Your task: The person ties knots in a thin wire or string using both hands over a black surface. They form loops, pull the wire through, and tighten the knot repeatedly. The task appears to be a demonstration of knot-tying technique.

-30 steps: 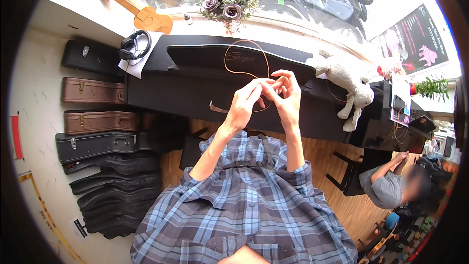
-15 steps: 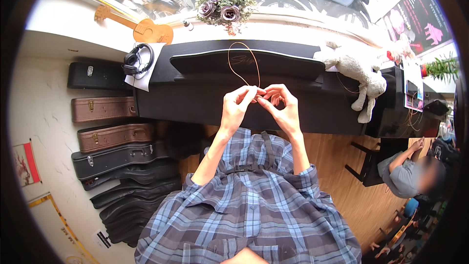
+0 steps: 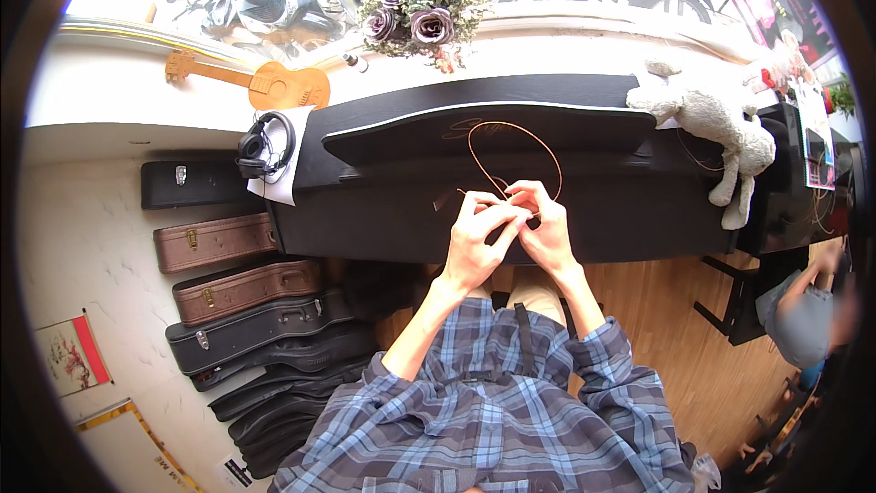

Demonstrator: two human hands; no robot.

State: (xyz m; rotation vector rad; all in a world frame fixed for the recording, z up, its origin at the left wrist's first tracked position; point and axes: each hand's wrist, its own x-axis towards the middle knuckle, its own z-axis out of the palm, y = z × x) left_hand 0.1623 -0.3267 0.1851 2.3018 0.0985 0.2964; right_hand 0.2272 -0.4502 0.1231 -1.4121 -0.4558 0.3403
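Tipped over to the right since the earlier frame, no longer upright, as a loop of copper-coloured string [image 3: 507, 123] above left hand [image 3: 479, 242] and right hand [image 3: 547, 237], themselves drawn closer together. Sits in midair over the black digital piano [image 3: 392, 228], arching in front of the music rest [image 3: 392, 139]. Held with grip closed on the string at both sides, by thumb and fingertips nearly bunched into one cluster; cannot tell how the strands cross behind the fingers. Shows a short end poking out just left of the left hand, near a small dark strip [image 3: 444, 200] too blurred to name. Looks very light and thin, probably springy rather than limp, judging by the round curve kept in the air without support. Likely smooth enough to slide or roll between fingertips, and liable to kink if bent sharply. Best pinched finely right beside the crossing, with light pressure, rather than far out along the loop. Calls for clearance from other things, though none near: see headphones [image 3: 265, 146] on white paper [image 3: 288, 184] at the piano's left end, and a grey plush toy [image 3: 730, 123] draped at the right end.
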